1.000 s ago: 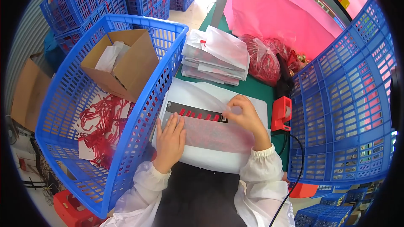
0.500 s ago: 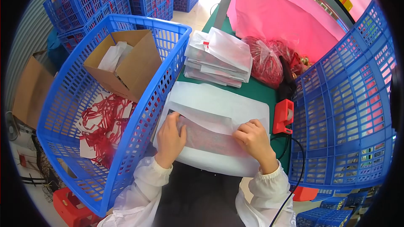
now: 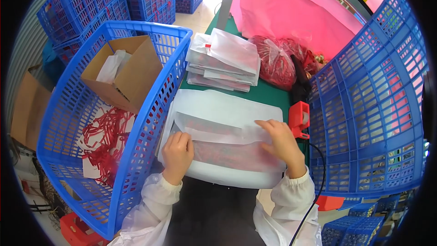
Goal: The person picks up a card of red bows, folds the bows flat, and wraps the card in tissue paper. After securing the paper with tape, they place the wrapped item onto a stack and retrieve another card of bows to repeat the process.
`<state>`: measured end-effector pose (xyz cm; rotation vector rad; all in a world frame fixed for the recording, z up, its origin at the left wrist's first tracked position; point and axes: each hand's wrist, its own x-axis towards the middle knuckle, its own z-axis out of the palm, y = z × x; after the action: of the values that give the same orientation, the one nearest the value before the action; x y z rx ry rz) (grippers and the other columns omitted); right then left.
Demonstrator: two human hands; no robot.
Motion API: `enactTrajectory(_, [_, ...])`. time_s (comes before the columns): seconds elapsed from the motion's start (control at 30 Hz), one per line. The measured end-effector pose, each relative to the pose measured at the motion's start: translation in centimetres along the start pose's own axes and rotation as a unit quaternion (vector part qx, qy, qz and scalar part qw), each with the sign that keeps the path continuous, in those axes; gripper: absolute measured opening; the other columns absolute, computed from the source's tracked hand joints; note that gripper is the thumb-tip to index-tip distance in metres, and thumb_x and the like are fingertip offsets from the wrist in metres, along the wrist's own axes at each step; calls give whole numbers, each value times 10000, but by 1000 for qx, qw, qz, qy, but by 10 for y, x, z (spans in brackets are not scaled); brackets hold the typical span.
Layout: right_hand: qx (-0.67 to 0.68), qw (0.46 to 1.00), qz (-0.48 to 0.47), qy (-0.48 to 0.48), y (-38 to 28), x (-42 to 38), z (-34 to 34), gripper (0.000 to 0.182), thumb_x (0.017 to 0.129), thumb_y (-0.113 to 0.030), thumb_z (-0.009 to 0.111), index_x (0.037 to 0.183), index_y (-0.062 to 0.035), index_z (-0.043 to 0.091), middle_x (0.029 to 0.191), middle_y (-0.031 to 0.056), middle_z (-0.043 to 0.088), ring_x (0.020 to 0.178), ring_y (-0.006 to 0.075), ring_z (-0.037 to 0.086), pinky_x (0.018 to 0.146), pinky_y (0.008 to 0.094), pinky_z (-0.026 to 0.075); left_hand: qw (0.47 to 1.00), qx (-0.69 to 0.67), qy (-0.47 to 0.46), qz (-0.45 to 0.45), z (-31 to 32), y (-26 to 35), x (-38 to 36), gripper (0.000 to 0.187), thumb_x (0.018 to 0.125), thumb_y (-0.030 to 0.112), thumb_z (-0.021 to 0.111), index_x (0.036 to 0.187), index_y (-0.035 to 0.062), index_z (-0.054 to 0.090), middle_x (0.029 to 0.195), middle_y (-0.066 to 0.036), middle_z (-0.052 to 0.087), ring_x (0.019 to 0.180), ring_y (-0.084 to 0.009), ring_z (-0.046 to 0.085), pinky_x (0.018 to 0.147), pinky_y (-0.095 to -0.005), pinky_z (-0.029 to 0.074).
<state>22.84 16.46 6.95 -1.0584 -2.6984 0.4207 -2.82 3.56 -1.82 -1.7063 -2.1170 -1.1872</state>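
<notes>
A translucent white paper packet [image 3: 227, 155] with reddish contents showing through lies on a padded white surface [image 3: 232, 102]. My left hand [image 3: 178, 152] has its fingers curled and pinches the packet's left end. Over the right end, my right hand [image 3: 283, 146] is open, thumb and fingers apart, its fingertips close above the paper. A loose upper fold of the paper [image 3: 209, 130] rises behind the packet. Behind the white surface stands a pile of similar folded white packets [image 3: 223, 59], with a small red mark on the top one.
At left, a blue basket [image 3: 152, 109] holds a cardboard box [image 3: 139, 73] and tags with red cords [image 3: 107, 141]. A red tape dispenser [image 3: 299, 119], a black cable [image 3: 321, 173] and a bag of red items [image 3: 275, 64] are at right, beside an upright blue crate [image 3: 364, 118].
My right hand has let go of the paper and spread its fingers, shifting slightly right. My left hand has moved a little down and left, fingers now curled tighter. The view has shifted slightly.
</notes>
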Motion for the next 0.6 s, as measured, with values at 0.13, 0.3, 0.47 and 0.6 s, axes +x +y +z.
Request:
enactTrajectory(0.13, [0,996,89,-9,39,-14,4,188,661,-22,702,842,-57,661,790,108,635,751,294,629,690,380,483,1000,4,-7,2,-1,-1,-1,114,713,-21,646,729,61,569,693,-75,531,647,-276,548,554,-382,448])
enactTrajectory(0.3, [-31,984,128,121,43,-34,9,140,675,2,678,800,-40,634,774,99,625,722,282,626,640,358,485,1000,0,-7,3,-2,-1,-1,105,715,-18,651,742,58,583,702,-72,547,655,-275,558,556,-376,453])
enactTrajectory(0.47, [2,970,88,225,42,-37,12,209,667,7,675,864,-45,626,859,101,617,795,288,608,682,366,477,1000,-4,-2,8,0,-3,-2,96,719,-13,659,748,52,594,712,-74,566,663,-276,568,562,-371,459])
enactTrajectory(0.6, [-22,981,115,153,44,-41,14,207,656,18,679,844,-48,622,835,94,616,777,304,594,678,378,467,1000,-4,-4,8,0,-3,-2,96,722,-10,664,747,53,595,710,-74,567,661,-276,569,563,-371,459])
